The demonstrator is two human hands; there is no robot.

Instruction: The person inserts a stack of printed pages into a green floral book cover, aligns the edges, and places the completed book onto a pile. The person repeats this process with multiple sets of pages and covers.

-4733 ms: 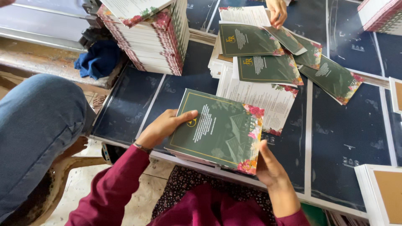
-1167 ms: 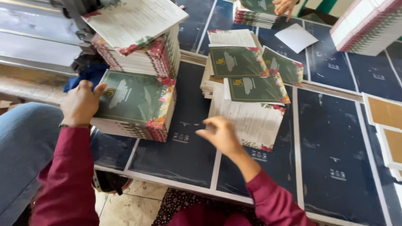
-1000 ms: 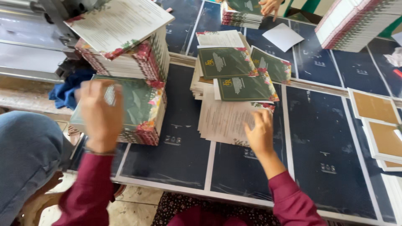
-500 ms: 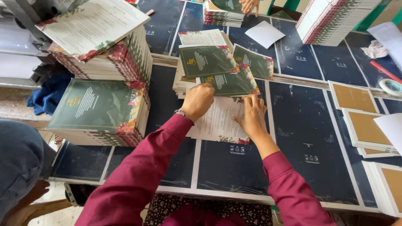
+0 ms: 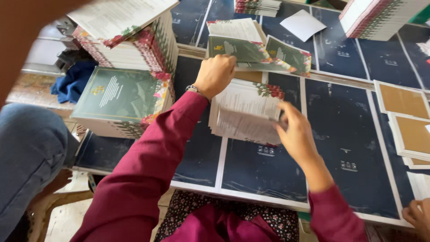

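Observation:
My left hand [image 5: 217,74] is curled shut at the lower left edge of a dark green floral card [image 5: 237,50], just above a pile of white printed sheets [image 5: 244,112]. My right hand [image 5: 293,130] pinches the right edge of that pile and lifts the top sheets. A second green card [image 5: 289,56] lies to the right of the first. Both arms wear maroon sleeves. The pile rests on dark blue printed sheets [image 5: 340,134] that cover the table.
A stack of green floral booklets [image 5: 118,96] stands at the left, with a taller stack [image 5: 134,42] behind it. Brown card panels [image 5: 403,101] lie at the right. Another person's hand [image 5: 419,215] shows at bottom right, and a jeans-clad leg [image 5: 31,148] at the left.
My left hand put a green booklet on the left stack, then came across to the green card. My right hand moved to the pile's right edge and raised the top sheets.

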